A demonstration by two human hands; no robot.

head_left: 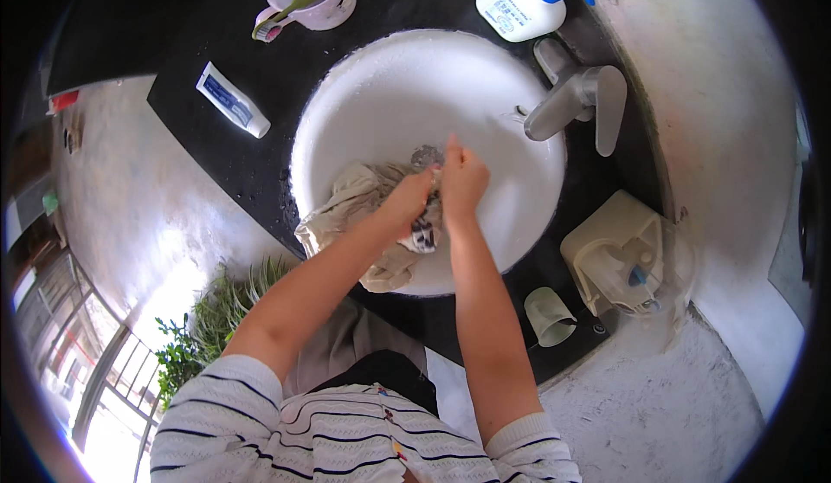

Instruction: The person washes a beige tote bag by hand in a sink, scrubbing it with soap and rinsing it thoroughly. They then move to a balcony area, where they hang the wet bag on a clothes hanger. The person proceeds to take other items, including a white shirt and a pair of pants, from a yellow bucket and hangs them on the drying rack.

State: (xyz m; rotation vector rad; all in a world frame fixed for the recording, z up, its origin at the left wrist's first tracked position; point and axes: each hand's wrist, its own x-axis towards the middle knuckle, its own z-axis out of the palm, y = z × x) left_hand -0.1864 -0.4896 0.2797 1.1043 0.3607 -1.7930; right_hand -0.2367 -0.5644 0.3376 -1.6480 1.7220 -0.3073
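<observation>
A wet-looking beige cloth (351,196), perhaps a garment, lies bunched in the left part of the white basin (485,67) and hangs over its near left rim. My left hand (410,197) is closed round a fold of it. Close beside it, my right hand (465,178) makes a fist with the thumb up, gripping the same cloth. A dark-and-white patterned part of the cloth (424,234) shows beneath my hands. Just beyond them the drain (427,156) is partly visible. What lies inside my fingers is mostly hidden.
A grey faucet (576,102) reaches over the basin's right rim. On the black counter (221,150) stand a white pump bottle (519,3), a pink cup (325,3) with a green toothbrush (303,3), a toothpaste tube (232,100), a pale cup (550,317) and a cream container (610,249).
</observation>
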